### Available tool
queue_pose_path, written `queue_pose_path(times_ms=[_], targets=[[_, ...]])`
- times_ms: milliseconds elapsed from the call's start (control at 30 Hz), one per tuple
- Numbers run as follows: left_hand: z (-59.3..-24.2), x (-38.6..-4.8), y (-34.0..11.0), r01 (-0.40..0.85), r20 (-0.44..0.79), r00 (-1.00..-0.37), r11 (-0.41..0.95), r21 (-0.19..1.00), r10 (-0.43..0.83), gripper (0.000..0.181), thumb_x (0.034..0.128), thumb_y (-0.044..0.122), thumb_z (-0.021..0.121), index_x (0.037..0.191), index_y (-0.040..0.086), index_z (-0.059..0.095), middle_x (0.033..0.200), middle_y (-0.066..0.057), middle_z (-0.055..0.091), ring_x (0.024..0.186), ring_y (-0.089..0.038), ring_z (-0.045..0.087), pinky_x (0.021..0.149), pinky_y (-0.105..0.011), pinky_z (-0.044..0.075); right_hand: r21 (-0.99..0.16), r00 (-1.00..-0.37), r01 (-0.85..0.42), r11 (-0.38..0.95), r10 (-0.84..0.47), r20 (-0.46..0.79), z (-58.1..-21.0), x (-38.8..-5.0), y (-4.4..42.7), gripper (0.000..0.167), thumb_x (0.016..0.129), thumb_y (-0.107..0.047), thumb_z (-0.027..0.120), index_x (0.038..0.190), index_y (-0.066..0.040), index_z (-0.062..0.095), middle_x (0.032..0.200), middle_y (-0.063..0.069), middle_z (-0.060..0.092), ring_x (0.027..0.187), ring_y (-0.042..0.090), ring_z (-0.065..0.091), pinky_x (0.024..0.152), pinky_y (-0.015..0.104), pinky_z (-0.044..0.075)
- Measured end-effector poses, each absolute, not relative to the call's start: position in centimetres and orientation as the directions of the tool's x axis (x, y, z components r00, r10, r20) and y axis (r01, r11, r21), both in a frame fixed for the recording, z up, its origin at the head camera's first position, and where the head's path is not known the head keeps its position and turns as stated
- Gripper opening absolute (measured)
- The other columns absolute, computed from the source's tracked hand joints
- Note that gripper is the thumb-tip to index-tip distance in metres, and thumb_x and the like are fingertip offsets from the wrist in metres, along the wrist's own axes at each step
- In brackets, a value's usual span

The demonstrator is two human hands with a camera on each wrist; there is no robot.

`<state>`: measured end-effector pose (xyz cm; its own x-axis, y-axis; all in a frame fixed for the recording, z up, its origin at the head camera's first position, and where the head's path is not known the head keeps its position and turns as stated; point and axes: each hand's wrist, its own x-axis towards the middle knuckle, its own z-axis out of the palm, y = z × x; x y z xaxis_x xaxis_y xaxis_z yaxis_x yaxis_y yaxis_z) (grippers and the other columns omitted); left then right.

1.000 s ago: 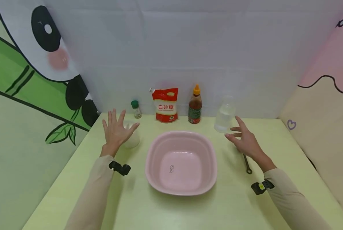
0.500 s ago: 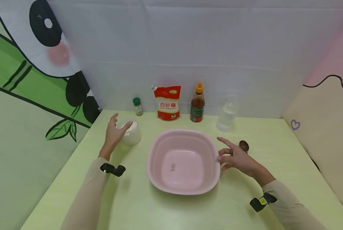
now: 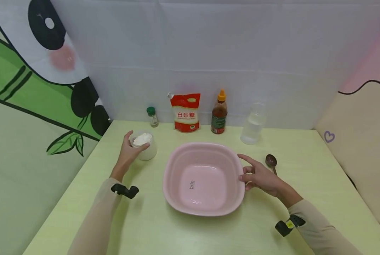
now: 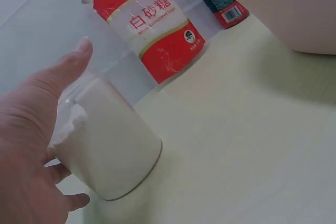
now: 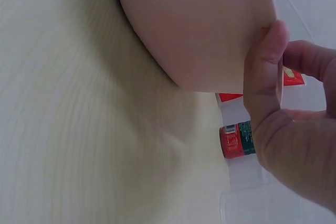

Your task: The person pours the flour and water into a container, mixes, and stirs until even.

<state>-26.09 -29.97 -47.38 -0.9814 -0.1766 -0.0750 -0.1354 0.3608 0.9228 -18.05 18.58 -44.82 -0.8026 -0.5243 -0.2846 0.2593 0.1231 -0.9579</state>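
Log left hand [image 3: 126, 154] at the jar [image 3: 149, 152], left of the basin [image 3: 205, 145] and apart from it. Note fingers curled round the jar's far side, thumb laid along the near side by the mouth; cannot tell how firmly pressed. Read jar as upright, seemingly resting on the table [image 3: 154, 233], apparently open, with white powder [image 3: 142, 139] heaped unevenly near the mouth.

Log right hand [image 3: 262, 178] at the basin's right edge: pinching the rim between thumb and fingers, with index reaching forward along it. Note basin at mid-table, between the hands.

Handling, as judged: set thumb squarely opposite fingers and lower on the wall before loading the grip; beware slipping on the smooth side. Hold the jar level to avoid spilling loose powder. Use the right hand only to steady; avoid hauling on the rim, likely to drag or tip the basin. Mind the brown spoon [image 3: 271, 160] lying just beyond the right hand. Give room to the sauce bottle [image 3: 219, 117] and clear bottle [image 3: 252, 130] at the back.
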Motion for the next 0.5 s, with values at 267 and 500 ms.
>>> queue_pose_path(times_ms=[267, 500], targets=[[-48.4, -26.5, -29.2, -0.099, -0.009, -0.97, 0.358, 0.929, -0.245, 0.11, 0.0768, 0.024, 0.085, 0.159, 0.015, 0.013, 0.162, -0.021, 0.022, 0.148, -0.036, 0.025, 0.121, -0.053, 0.022, -0.956, -0.799, 0.264, 0.129, -0.526, -0.292, -44.9, -18.1, 18.6, 0.09, 0.091, -0.001, 0.064, 0.161, -0.012, 0.008, 0.087, 0.002, 0.064, 0.068, 0.014, 0.069, 0.061, 0.029, 0.059], [-48.5, -26.7, -28.4, -0.097, 0.034, -0.952, 0.405, 0.909, -0.304, 0.11, 0.0737, 0.03, 0.087, 0.157, 0.018, 0.017, 0.159, -0.021, 0.028, 0.143, -0.038, 0.032, 0.118, -0.056, 0.028, -0.957, -0.799, 0.261, 0.126, -0.529, -0.287, -44.7, -18.1, 18.7, 0.091, 0.09, -0.001, 0.064, 0.161, -0.011, 0.007, 0.086, 0.002, 0.064, 0.067, 0.014, 0.068, 0.06, 0.029, 0.059]])
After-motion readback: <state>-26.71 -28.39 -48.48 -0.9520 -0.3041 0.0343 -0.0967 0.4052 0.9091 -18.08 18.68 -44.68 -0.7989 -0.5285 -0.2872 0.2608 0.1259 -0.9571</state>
